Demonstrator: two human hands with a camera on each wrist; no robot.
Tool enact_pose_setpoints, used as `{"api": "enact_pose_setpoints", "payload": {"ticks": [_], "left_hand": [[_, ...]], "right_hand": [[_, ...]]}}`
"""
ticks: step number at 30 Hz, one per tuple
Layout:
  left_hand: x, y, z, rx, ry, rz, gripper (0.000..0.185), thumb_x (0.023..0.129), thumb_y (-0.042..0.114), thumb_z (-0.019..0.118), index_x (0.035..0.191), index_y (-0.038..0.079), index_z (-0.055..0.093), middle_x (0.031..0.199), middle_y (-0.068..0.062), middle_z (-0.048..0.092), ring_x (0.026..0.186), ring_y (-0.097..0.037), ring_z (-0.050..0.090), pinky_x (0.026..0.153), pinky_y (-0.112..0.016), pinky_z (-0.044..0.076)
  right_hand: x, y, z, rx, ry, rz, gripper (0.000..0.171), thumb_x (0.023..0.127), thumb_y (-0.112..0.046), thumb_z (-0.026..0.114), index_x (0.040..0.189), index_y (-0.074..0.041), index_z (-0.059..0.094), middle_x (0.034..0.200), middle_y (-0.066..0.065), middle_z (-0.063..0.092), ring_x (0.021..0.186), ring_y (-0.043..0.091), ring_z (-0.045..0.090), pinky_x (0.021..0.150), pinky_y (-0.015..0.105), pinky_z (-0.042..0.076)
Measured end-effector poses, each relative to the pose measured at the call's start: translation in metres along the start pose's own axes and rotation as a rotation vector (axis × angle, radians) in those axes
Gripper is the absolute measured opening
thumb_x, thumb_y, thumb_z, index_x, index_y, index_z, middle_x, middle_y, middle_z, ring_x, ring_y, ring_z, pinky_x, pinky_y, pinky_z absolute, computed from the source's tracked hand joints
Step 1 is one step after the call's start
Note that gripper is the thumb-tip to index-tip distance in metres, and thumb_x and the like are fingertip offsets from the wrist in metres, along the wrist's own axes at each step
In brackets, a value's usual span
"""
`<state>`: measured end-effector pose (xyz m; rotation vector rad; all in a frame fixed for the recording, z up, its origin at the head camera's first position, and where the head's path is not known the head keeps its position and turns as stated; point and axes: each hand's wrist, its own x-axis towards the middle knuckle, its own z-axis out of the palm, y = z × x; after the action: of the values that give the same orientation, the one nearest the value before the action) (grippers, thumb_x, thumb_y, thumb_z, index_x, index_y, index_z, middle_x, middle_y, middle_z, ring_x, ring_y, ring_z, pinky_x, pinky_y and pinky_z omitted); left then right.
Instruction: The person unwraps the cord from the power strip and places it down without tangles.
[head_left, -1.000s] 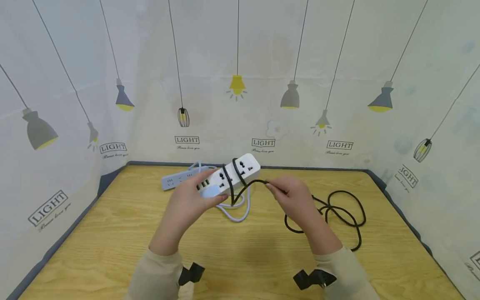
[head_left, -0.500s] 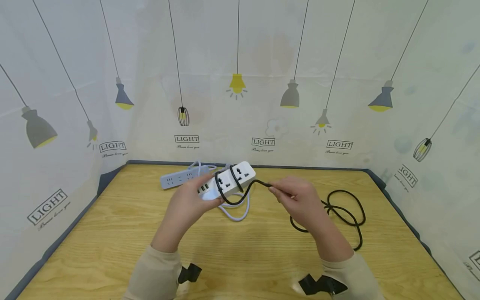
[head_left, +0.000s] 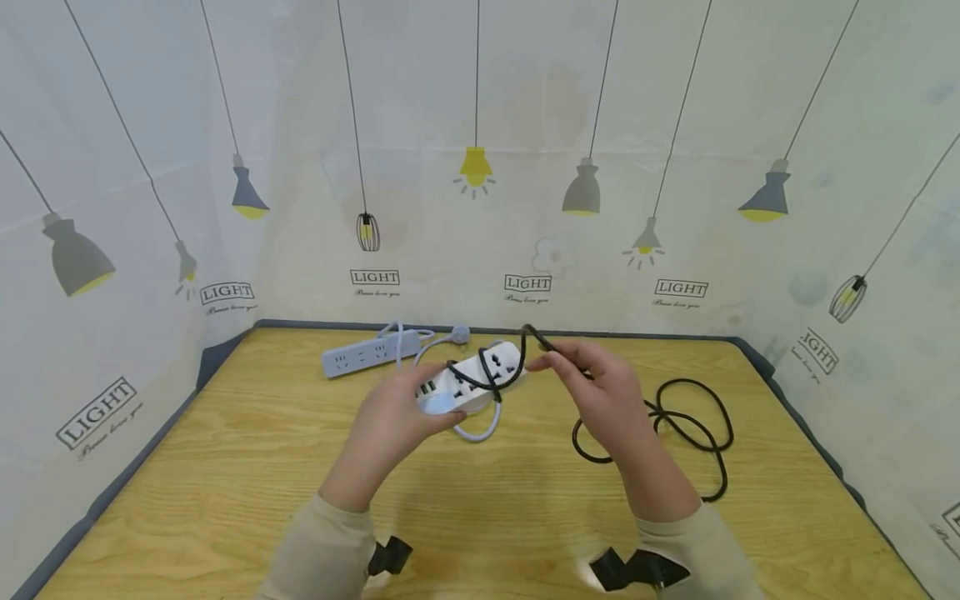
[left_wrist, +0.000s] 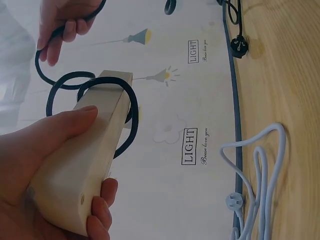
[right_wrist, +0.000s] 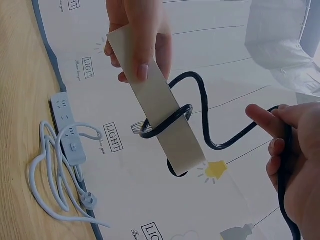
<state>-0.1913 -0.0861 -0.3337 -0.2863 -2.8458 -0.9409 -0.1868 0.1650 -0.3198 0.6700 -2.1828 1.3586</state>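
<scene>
Since a second ago the right hand (head_left: 600, 392) has carried the black rubber cord (head_left: 678, 421) up over the white plastic power strip (head_left: 480, 379), pinching it taut for another loop. The left hand (head_left: 401, 408) grips the strip's near end above the wooden bench (head_left: 225, 467), steadying it.

near table (head_left: 225, 500): free | far left: blue strip (head_left: 360, 358) | right: black cord (head_left: 690, 417) (loose loops)

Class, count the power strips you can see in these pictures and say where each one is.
2. A white power strip with black cord wound round it is gripped in the left hand; a pale blue power strip lies on the table behind.
</scene>
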Motion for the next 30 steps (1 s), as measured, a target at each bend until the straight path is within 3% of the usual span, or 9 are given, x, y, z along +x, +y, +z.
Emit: {"api": "enact_pose_setpoints", "payload": {"ticks": [6,13,15,17,20,23,30], "left_hand": [[-0.004,0.005,0.003,0.009,-0.028,0.051,0.068,0.073,0.035,0.086,0.133,0.017,0.061,0.124,-0.003,0.063,0.09,-0.019,0.056,0.071,-0.036,0.044],[-0.007,0.008,0.001,0.033,-0.033,0.078,0.069,0.071,0.034,0.087,0.132,0.015,0.061,0.124,-0.004,0.064,0.094,-0.02,0.057,0.074,-0.037,0.046],[-0.007,0.009,0.0,0.044,-0.034,0.078,0.069,0.071,0.034,0.087,0.132,0.015,0.062,0.123,-0.005,0.064,0.094,-0.02,0.057,0.073,-0.037,0.046],[-0.007,0.01,0.0,0.051,-0.032,0.082,0.069,0.071,0.035,0.087,0.132,0.015,0.062,0.122,-0.006,0.064,0.093,-0.02,0.057,0.072,-0.036,0.045],[-0.007,0.01,-0.001,0.051,-0.023,0.092,0.068,0.071,0.034,0.087,0.131,0.015,0.062,0.12,-0.005,0.065,0.091,-0.02,0.057,0.07,-0.035,0.045],[-0.008,0.011,-0.001,0.047,-0.013,0.1,0.066,0.071,0.035,0.087,0.13,0.015,0.063,0.119,-0.004,0.066,0.088,-0.019,0.057,0.069,-0.035,0.044],[-0.008,0.011,-0.003,0.049,-0.009,0.103,0.067,0.072,0.036,0.086,0.131,0.016,0.062,0.117,-0.003,0.066,0.085,-0.018,0.057,0.066,-0.034,0.045]], "right_hand": [[0.005,0.005,0.001,0.017,-0.053,0.025,0.01,0.102,-0.016,0.051,0.104,-0.009,0.057,0.108,-0.003,0.072,0.041,0.008,0.018,0.039,0.026,0.024],[0.008,0.016,0.0,-0.077,-0.17,0.011,0.013,0.105,-0.023,0.045,0.102,-0.012,0.05,0.112,-0.007,0.07,0.041,0.011,0.02,0.038,0.027,0.024],[0.01,0.015,0.0,-0.1,-0.211,0.009,0.012,0.105,-0.023,0.046,0.103,-0.012,0.051,0.11,-0.007,0.071,0.043,0.012,0.023,0.04,0.028,0.026],[0.011,0.014,0.001,-0.121,-0.24,0.005,0.013,0.104,-0.022,0.048,0.105,-0.013,0.056,0.109,-0.006,0.071,0.051,0.011,0.036,0.047,0.028,0.034],[0.013,0.012,0.002,-0.147,-0.268,-0.017,0.015,0.102,-0.02,0.052,0.107,-0.013,0.065,0.105,-0.004,0.069,0.075,0.011,0.053,0.063,0.031,0.045],[0.014,0.013,0.003,-0.188,-0.278,-0.094,0.016,0.099,-0.015,0.058,0.107,-0.01,0.071,0.1,-0.001,0.067,0.092,0.014,0.056,0.072,0.036,0.049],[0.016,0.02,0.001,-0.215,-0.289,-0.344,0.022,0.085,-0.008,0.074,0.107,-0.005,0.074,0.096,-0.001,0.071,0.086,0.014,0.055,0.072,0.036,0.047]]}}
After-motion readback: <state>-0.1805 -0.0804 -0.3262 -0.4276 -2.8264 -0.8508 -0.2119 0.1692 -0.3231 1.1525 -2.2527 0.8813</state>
